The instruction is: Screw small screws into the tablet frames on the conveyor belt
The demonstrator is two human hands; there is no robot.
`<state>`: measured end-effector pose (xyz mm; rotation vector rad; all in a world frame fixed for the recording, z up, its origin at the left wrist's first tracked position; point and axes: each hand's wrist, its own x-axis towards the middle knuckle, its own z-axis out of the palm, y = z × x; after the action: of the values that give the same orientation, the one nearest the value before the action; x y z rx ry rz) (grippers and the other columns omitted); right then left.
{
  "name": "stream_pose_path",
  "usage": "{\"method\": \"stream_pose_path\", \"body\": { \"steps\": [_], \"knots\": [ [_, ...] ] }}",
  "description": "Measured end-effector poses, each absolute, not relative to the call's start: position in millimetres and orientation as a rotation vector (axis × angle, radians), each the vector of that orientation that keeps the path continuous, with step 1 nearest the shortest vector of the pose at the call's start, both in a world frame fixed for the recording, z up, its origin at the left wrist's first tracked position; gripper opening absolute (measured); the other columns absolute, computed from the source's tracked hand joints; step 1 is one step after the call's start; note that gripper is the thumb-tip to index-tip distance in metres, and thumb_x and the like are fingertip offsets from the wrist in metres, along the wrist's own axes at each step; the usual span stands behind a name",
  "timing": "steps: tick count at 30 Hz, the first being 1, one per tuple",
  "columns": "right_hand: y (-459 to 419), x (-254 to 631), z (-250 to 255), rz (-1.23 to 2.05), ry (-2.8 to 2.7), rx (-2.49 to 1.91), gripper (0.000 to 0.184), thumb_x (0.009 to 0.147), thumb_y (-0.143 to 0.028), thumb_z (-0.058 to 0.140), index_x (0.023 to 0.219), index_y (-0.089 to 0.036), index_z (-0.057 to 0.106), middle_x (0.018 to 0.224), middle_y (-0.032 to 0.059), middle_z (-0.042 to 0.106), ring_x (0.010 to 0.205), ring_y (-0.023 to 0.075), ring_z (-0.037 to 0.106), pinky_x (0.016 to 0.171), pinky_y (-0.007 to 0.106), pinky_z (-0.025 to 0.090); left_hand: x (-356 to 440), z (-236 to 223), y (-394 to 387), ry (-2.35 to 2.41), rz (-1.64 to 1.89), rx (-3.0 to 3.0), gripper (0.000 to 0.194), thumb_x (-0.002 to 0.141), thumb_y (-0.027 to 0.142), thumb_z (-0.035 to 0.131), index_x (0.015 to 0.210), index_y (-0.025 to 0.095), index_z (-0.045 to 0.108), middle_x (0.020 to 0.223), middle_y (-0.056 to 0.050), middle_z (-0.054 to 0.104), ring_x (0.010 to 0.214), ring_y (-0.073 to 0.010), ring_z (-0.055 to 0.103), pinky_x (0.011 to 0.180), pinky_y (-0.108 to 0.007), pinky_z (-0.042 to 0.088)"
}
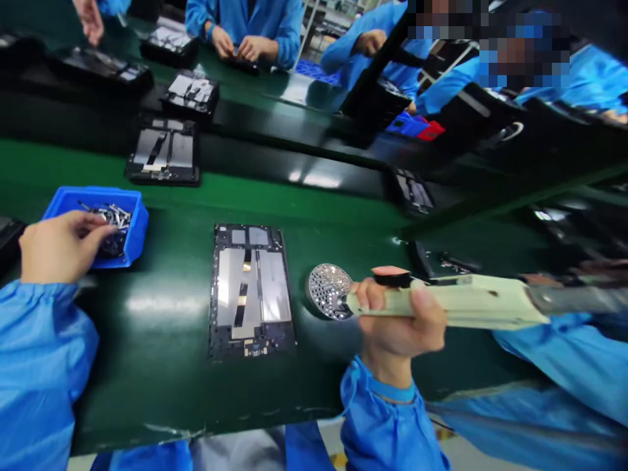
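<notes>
An opened tablet back (252, 291) with silver plates and black frame lies flat on the green belt in front of me. My left hand (59, 245) reaches into a blue bin (135, 229) of small metal parts, fingers pinched among them; what they hold is hidden. My right hand (400, 314) is wrapped round a cream electric screwdriver (471, 301), held level, its tip over a round perforated screw dish (330, 291) just right of the tablet.
More opened tablets (164, 150) lie farther along the belt and on black trays (191, 91) beyond. Other people in blue coats work across the line; one pair of hands (240, 47) handles a device. A blue and red object (417, 125) sits at the back right.
</notes>
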<state>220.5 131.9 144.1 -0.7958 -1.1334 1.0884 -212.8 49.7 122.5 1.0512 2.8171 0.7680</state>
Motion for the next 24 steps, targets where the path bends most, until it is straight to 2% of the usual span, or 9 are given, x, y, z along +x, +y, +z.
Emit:
{"method": "stream_pose_path", "body": {
  "steps": [2,4,7,11,15,18,22,24],
  "knots": [
    [108.3,204.1,154.9,1.178,-1.195,-0.729,0.034,0.082,-0.05,0.069,0.088,-0.017,0.078,0.044,-0.0054,0.046,0.039,0.013,0.046,0.048,0.03,0.045,-213.6,114.8,46.0,2.904,0.793,1.118,0.033,0.086,0.037,0.074,0.112,0.018,0.08,0.085,0.003,0.073,0.089,-0.0154,0.065,0.095,-0.027,0.047],
    [84.8,186.8,160.3,1.292,-1.26,-0.685,0.033,0.083,-0.047,0.069,0.094,-0.018,0.079,0.047,-0.0045,0.048,0.042,0.0134,0.048,0.051,0.031,0.047,-211.5,111.2,41.8,2.956,0.848,1.149,0.042,0.094,0.046,0.066,0.119,0.014,0.078,0.093,0.003,0.075,0.09,-0.0131,0.065,0.098,-0.029,0.047],
    [60.6,169.3,160.7,1.422,-1.335,-0.667,0.033,0.085,-0.047,0.068,0.1,-0.019,0.079,0.049,-0.0044,0.049,0.043,0.0136,0.048,0.053,0.032,0.047,-200.8,117.1,37.2,2.879,1.007,1.183,0.058,0.096,0.06,0.059,0.117,0.009,0.078,0.092,0.005,0.074,0.086,-0.0106,0.064,0.098,-0.03,0.048],
    [52.4,161.6,157.7,1.468,-1.414,-0.675,0.035,0.087,-0.051,0.066,0.101,-0.022,0.079,0.048,-0.005,0.047,0.042,0.0142,0.045,0.053,0.033,0.045,-179.5,127.6,38.6,2.689,1.23,1.268,0.062,0.093,0.062,0.065,0.111,0.004,0.077,0.084,0.004,0.072,0.078,-0.0075,0.061,0.091,-0.027,0.052],
    [53.2,156.7,153.8,1.473,-1.445,-0.651,0.036,0.089,-0.051,0.063,0.102,-0.022,0.079,0.047,-0.0058,0.044,0.039,0.0139,0.043,0.051,0.032,0.044,-157.1,120.9,44.9,2.435,1.42,1.405,0.054,0.095,0.057,0.067,0.098,0.004,0.076,0.066,0.005,0.065,0.06,-0.0052,0.058,0.073,-0.022,0.052],
    [53.6,153.9,149.7,1.487,-1.433,-0.656,0.036,0.089,-0.05,0.063,0.101,-0.021,0.079,0.047,-0.0057,0.045,0.039,0.0135,0.043,0.049,0.031,0.043,-139.2,112.8,47.5,2.178,1.462,1.567,0.042,0.101,0.048,0.062,0.093,0.009,0.074,0.071,0.003,0.07,0.057,-0.0056,0.061,0.067,-0.02,0.05],
    [54.1,152.7,147.5,1.529,-1.42,-0.685,0.033,0.087,-0.049,0.065,0.098,-0.021,0.079,0.047,-0.0049,0.047,0.041,0.014,0.045,0.051,0.032,0.044,-114.5,107.8,50.2,2.036,1.411,1.726,0.028,0.1,0.04,0.064,0.09,0.016,0.075,0.07,0.003,0.071,0.059,-0.0104,0.064,0.067,-0.024,0.05],
    [53.8,152.2,148.6,1.55,-1.429,-0.696,0.031,0.087,-0.048,0.067,0.094,-0.021,0.078,0.047,-0.0046,0.048,0.041,0.0141,0.046,0.053,0.033,0.046,-99.0,107.0,53.5,1.936,1.379,1.771,0.021,0.1,0.033,0.064,0.092,0.017,0.074,0.078,0.0,0.075,0.064,-0.0124,0.067,0.068,-0.025,0.05]
  ]
}}
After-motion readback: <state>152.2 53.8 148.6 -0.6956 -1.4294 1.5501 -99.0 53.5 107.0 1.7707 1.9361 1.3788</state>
